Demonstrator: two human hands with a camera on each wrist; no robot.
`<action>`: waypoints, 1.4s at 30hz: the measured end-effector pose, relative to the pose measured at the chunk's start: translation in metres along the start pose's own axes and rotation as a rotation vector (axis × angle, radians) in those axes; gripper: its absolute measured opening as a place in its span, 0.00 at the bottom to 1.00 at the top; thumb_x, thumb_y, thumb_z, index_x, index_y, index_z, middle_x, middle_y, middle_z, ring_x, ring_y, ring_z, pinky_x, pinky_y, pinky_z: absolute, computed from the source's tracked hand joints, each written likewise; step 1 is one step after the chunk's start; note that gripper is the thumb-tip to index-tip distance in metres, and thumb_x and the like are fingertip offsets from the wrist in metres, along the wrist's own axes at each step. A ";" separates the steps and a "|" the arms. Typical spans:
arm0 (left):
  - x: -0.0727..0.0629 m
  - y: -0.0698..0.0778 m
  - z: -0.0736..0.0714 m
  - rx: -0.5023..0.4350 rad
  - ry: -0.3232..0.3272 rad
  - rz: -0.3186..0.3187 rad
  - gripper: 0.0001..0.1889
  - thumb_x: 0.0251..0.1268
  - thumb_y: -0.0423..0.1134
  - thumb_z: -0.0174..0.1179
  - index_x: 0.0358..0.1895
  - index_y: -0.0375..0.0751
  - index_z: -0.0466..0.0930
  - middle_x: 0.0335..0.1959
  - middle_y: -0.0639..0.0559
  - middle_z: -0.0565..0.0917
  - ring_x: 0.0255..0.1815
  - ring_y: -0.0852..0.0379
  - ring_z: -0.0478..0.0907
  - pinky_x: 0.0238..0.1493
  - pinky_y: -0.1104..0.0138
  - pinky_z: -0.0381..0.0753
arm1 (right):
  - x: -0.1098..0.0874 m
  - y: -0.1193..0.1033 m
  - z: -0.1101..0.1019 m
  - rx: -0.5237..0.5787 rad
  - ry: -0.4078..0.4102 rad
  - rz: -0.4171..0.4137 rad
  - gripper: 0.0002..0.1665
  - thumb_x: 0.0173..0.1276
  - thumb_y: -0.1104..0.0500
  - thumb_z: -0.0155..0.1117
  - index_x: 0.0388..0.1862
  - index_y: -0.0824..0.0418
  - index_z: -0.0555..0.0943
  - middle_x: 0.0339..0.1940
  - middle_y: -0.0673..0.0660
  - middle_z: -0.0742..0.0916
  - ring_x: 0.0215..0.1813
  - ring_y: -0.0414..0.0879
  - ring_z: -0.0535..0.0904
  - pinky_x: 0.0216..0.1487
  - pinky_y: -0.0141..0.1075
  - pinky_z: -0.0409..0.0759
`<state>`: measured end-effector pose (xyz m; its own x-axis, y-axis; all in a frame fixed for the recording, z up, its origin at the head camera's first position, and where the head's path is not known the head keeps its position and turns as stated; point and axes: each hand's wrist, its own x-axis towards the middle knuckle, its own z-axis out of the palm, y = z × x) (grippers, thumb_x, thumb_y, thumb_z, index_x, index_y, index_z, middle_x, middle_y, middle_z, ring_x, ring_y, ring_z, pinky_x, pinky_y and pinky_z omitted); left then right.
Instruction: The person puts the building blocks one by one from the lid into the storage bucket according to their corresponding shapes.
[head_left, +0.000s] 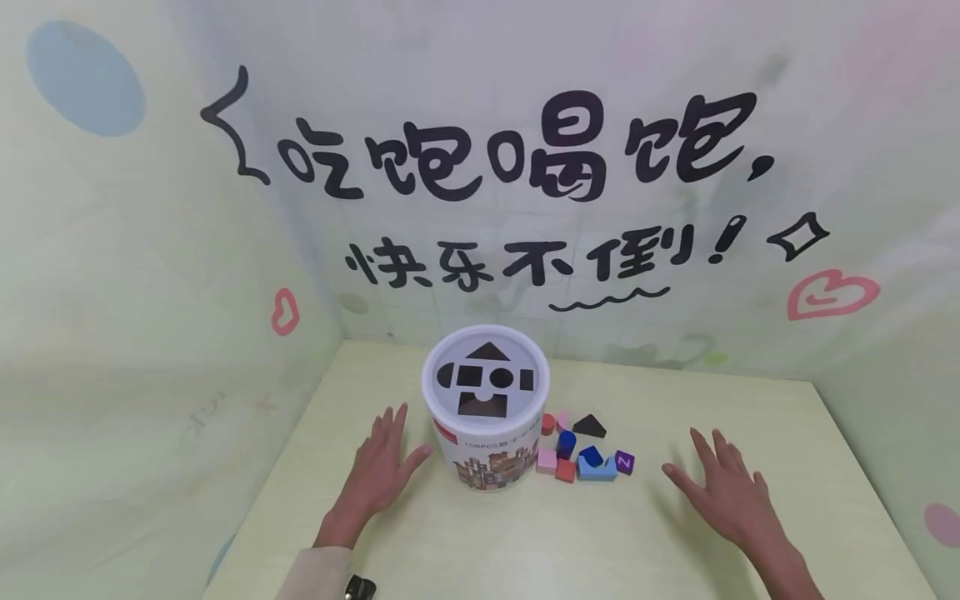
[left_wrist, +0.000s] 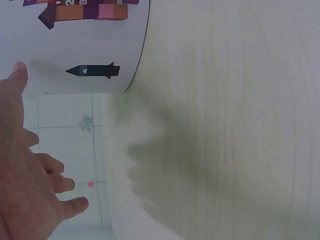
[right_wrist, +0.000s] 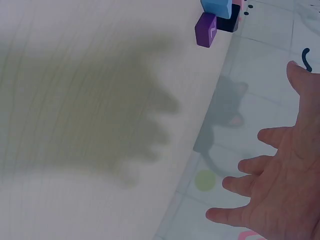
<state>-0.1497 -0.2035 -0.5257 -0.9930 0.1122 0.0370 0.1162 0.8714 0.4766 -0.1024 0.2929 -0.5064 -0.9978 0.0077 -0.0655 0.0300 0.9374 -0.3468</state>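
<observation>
A white bucket (head_left: pixel 487 450) with a shape-sorter lid (head_left: pixel 431 400) stands upright on the table, its side printed with a picture of blocks. To its left my left hand (head_left: pixel 380 467) is spread with the thumb toward the bucket, holding nothing. Beside the bucket's right side lies a small group of blocks: a black triangle (head_left: pixel 589 426), a blue cylinder (head_left: pixel 566 444), a light blue notched block (head_left: pixel 597 469), a purple lettered cube (head_left: pixel 624 462), a red cube (head_left: pixel 566 471) and a pink block (head_left: pixel 547 461). Right of them my right hand (head_left: pixel 729 496) hovers with fingers apart, empty.
The pale wooden table (head_left: pixel 525 550) meets a printed cloth backdrop (head_left: pixel 480 217) at the back and both sides. Dark lettering covers the back cloth. A black object (head_left: pixel 361 587) sits by the left sleeve (head_left: pixel 315 573) at the front edge of view.
</observation>
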 end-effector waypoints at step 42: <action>0.016 0.041 0.004 -0.678 0.088 0.204 0.54 0.55 0.47 0.70 0.78 0.66 0.39 0.79 0.55 0.53 0.78 0.47 0.49 0.71 0.39 0.58 | 0.029 -0.043 0.018 0.351 -0.134 0.078 0.49 0.70 0.30 0.48 0.72 0.67 0.63 0.53 0.72 0.83 0.49 0.60 0.82 0.45 0.54 0.83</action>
<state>-0.1612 -0.1645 -0.5092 -0.9542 0.1773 0.2409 0.2895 0.3451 0.8928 -0.1312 0.2462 -0.5102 -0.9759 0.0074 -0.2182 0.1474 0.7597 -0.6334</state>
